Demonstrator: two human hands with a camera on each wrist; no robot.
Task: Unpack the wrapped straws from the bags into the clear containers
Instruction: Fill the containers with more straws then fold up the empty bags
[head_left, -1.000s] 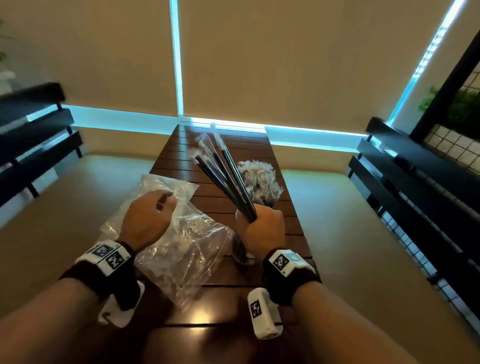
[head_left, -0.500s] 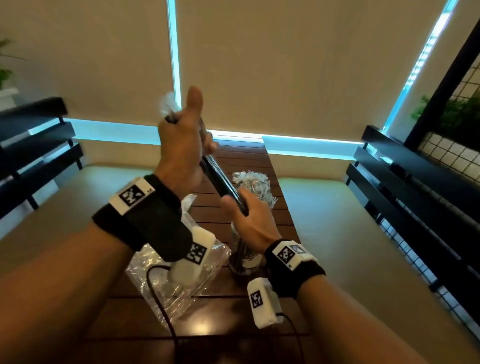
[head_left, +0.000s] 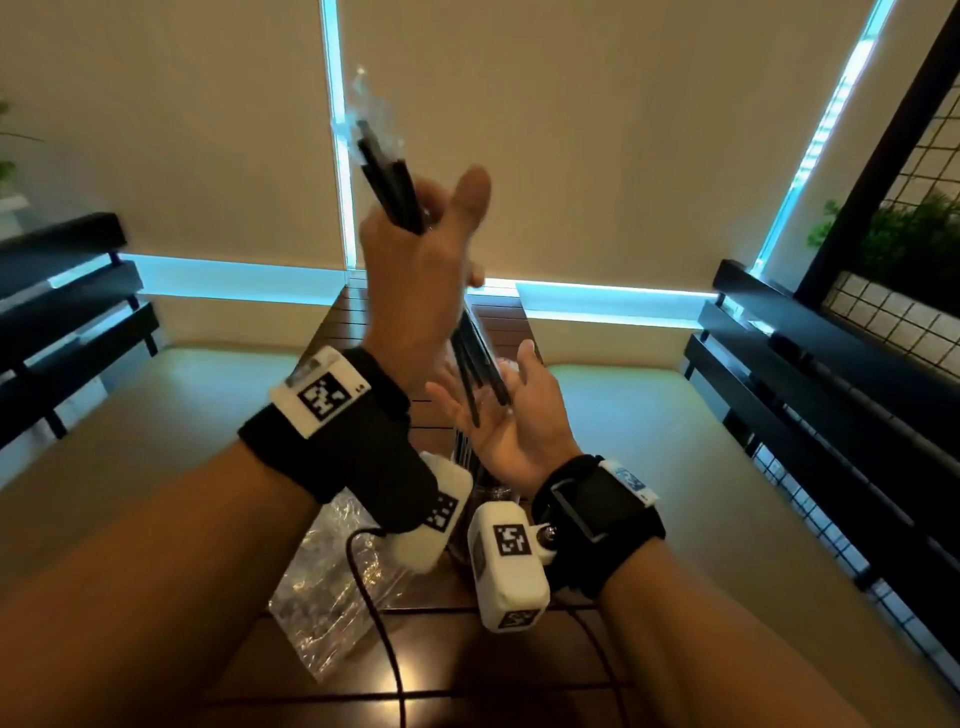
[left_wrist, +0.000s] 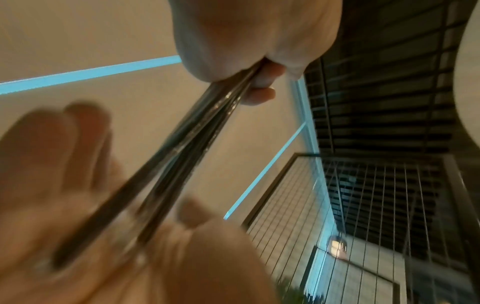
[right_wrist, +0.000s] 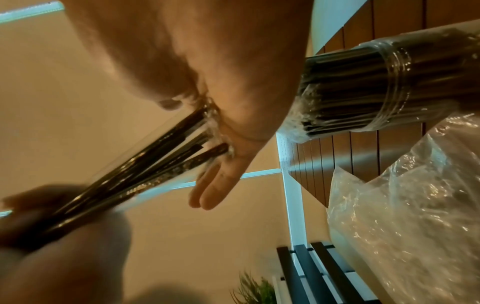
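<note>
I see my left hand (head_left: 421, 275) raised above the table (head_left: 498, 322), fingers curled round a small bundle of wrapped straws (head_left: 389, 176). The straws are thin and black, each in a glossy clear sleeve whose crinkled end sticks out past the tip. The bundle slants from upper left down to lower right, and its lower ends rest on the palm of my right hand (head_left: 511, 415), which lies flat and palm-up with straight fingers, gripping nothing. From the right wrist view I make out at least three separate straw ends fanned against that palm; the exact number in the bundle I cannot tell, since they overlap and blur.

Below my hands stands one clear container (right_wrist: 389, 86) on the table, packed full of the same black wrapped straws, far too many to count, their wrapper ends bunched at the mouth. Just beside it lies one crumpled clear plastic bag (head_left: 332, 577), flat on the dark slatted wood; whether any straws remain inside it I cannot tell.

Two dark slatted benches (head_left: 831, 395) flank the table, one on each side.
</note>
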